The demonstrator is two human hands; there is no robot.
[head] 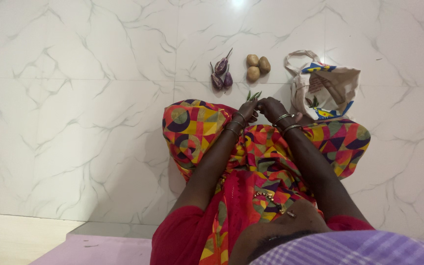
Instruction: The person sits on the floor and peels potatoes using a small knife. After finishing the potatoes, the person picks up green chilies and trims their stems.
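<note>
The person sits on the marble floor [74, 122] in a bright patterned dress [192, 127], arms stretched forward over the lap. Just past the knees both hands meet: the left hand [248, 109] and right hand [271, 108] are pinched together on a few green chillies [253, 95], fingers closed narrow around them. Beyond the chillies, three small purple brinjals [222, 73] lie in a cluster, and to the right of those, three potatoes [257, 67] sit touching one another. Right of the chillies a cloth bag [337, 83] slumps open. By my reckoning, two kinds are laid out already; the chillies are in hand.
</note>
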